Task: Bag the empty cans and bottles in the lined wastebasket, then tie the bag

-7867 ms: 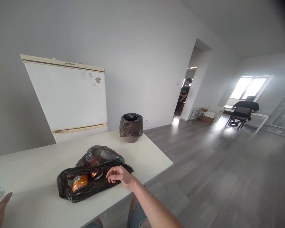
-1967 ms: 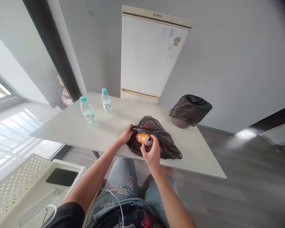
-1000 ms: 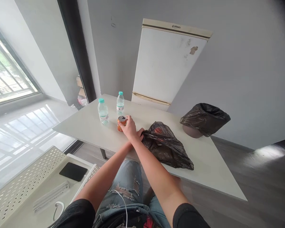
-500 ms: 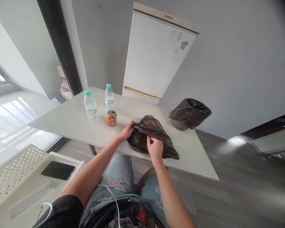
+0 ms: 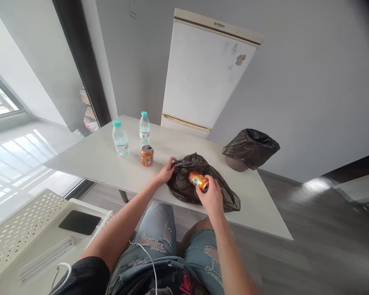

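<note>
A black plastic bag [image 5: 221, 190] lies on the white table [image 5: 92, 157] in front of me. My left hand [image 5: 167, 170] grips the bag's left edge. My right hand [image 5: 211, 196] is closed on an orange drink can [image 5: 197, 180], held just above the bag's opening. Another orange can [image 5: 147, 155] stands upright on the table left of the bag. Behind that can stand two clear water bottles with teal caps, a near one [image 5: 120, 138] and a far one [image 5: 144, 127].
A small bin lined with a black bag [image 5: 250, 148] sits at the table's far right. A white fridge [image 5: 205, 73] stands against the wall behind. A perforated white cart [image 5: 21, 229] with a dark phone [image 5: 79, 222] on it is at my lower left.
My right hand has come out of the bag with a second orange can. Earlier it set the first can down beside the bottles. My left hand kept hold of the bag's edge.
</note>
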Demonstrator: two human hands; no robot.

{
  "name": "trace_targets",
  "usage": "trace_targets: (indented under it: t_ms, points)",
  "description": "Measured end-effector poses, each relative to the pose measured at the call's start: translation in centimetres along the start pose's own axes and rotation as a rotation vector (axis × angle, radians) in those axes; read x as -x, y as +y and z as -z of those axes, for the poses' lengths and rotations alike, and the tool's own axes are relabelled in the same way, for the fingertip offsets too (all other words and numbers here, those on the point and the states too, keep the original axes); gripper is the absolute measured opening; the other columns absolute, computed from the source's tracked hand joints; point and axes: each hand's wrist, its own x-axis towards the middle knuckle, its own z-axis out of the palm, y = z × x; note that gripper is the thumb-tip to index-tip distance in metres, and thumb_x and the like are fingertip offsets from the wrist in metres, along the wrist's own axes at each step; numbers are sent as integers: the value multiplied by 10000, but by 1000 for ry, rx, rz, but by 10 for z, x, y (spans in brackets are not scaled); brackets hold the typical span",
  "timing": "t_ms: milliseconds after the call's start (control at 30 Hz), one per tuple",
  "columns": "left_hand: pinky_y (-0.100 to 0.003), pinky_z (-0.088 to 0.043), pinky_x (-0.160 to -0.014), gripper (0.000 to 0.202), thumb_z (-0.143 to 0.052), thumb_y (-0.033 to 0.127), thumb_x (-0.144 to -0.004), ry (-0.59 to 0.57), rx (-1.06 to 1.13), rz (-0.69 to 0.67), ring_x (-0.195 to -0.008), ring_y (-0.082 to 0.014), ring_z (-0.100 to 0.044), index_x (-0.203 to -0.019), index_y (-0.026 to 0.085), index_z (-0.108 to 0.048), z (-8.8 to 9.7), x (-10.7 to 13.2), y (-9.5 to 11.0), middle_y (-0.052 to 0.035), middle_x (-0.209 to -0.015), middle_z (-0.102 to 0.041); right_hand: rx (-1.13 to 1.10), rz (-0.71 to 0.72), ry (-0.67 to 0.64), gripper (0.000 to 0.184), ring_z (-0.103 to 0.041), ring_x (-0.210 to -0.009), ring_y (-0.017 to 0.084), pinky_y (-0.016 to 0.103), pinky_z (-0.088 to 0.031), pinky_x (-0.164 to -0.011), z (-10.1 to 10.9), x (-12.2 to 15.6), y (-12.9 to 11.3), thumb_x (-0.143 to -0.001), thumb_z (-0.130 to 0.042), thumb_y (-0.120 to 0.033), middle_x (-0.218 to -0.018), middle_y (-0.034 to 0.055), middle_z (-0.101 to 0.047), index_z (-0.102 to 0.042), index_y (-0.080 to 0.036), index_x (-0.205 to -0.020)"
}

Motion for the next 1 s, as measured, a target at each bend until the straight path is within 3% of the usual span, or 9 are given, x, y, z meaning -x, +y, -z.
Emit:
trace_targets:
  t_ms: [100,200,333,433,533,600,700,833,1000]
  points:
    - [-355,-495,-944,199,-433,303,-974,-21,14,-13,-950,-198,-589,-1167,255,-427,-1,-1,-3,-21,-1019,-672,-182,34,-58,498,-697,-1137,338,473,-599,-933,37,34,-12,-872,-718,-449,-1272,132,-705,-606,-248,-1314]
    - [-365,-499,-953,172,-442,306,-969,-20,-15,-43,-975,-207,-604,-1132,251,-443,-2,-2,-5,-35,-1042,-678,-420,26,-67,501,-729,-1062,288,427,-628,-888,67,44,-38,-866,-770,-489,-1234,101,-727,-588,-271,-1279]
    - [-345,-501,-926,135,-422,326,-999,-13,-54,-75,-969,-204,-621,-1090,241,-474,-2,0,-4,-37,-1027,-688,-628,83,86,494,-720,-1005,243,365,-622,-839,86,10,-74,-874,-778,-479,-1217,94,-706,-567,-258,-1262]
    - [-351,-496,-908,118,-414,310,-1003,10,-76,-66,-944,-208,-612,-1061,236,-486,-3,1,-4,-41,-1011,-688,-567,108,158,456,-677,-994,237,359,-602,-811,81,-25,-81,-857,-759,-458,-1229,98,-670,-607,-244,-1230]
    - [-357,-488,-894,91,-412,291,-999,45,-91,-42,-924,-212,-595,-1019,238,-482,-3,1,-5,-37,-972,-666,-555,7,157,437,-657,-981,228,347,-588,-777,65,-39,-65,-823,-751,-437,-1331,106,-603,-652,-253,-1206]
    - [-355,-483,-884,77,-416,286,-996,56,-94,-23,-905,-211,-586,-995,241,-479,-2,0,-6,-27,-930,-642,-678,-88,176,483,-674,-1008,231,345,-586,-796,55,-31,-44,-828,-745,-450,-1361,107,-591,-641,-263,-1261]
    - [-351,-478,-881,67,-421,283,-999,65,-93,3,-889,-211,-575,-984,247,-475,-2,-1,-7,-17,-895,-616,-875,-204,176,488,-693,-1055,251,365,-575,-863,53,-7,-8,-834,-755,-470,-1256,90,-681,-650,-246,-1254]
    - [-351,-470,-892,69,-407,267,-1003,72,-99,14,-896,-210,-560,-976,245,-467,-2,-3,-7,-19,-906,-604,-988,-302,63,403,-705,-1020,274,388,-573,-846,78,18,26,-797,-790,-466,-1141,80,-743,-716,-235,-1119]
    - [-349,-460,-890,72,-412,277,-1000,75,-117,21,-887,-210,-541,-970,242,-467,-1,-4,-5,-14,-899,-582,-1030,-286,-44,424,-720,-1098,323,463,-602,-873,123,37,41,-880,-710,-526,-1249,111,-738,-750,-303,-1238]
